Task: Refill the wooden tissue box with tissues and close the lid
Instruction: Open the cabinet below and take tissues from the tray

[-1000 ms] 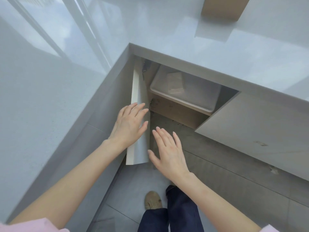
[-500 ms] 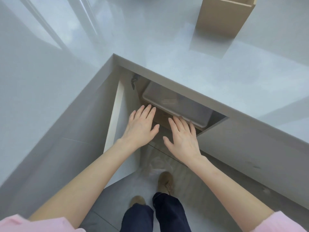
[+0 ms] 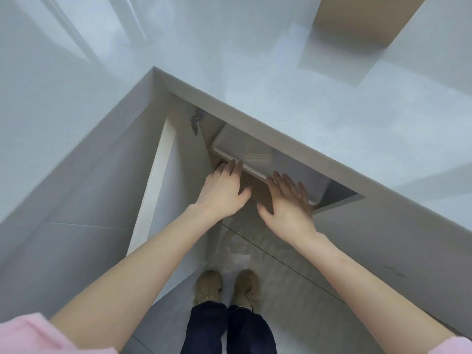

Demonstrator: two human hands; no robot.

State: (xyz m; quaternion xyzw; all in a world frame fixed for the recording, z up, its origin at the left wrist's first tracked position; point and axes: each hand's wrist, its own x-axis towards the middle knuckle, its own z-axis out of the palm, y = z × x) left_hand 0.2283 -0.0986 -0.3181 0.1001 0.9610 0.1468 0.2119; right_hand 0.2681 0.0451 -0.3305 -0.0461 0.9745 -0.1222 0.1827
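A white plastic bin point(image 3: 229, 146) sits on a shelf inside the open cabinet under the countertop. A pack of white tissues point(image 3: 256, 157) lies in it, partly hidden by the counter edge. My left hand point(image 3: 223, 192) reaches toward the bin's front rim with fingers straight, fingertips at the rim. My right hand point(image 3: 287, 203) is spread open over the rim's right part. Neither hand holds anything. The wooden tissue box point(image 3: 357, 19) stands on the countertop at the top right, cut off by the frame.
The cabinet door point(image 3: 155, 185) stands swung open to the left, with its hinge point(image 3: 196, 121) at the top. The grey countertop point(image 3: 281, 98) overhangs the cabinet opening. My feet point(image 3: 227, 287) stand on the tiled floor below.
Both hands have moved forward from the door's edge to the bin's front rim. The door has swung further open. The view has shifted closer to the cabinet.
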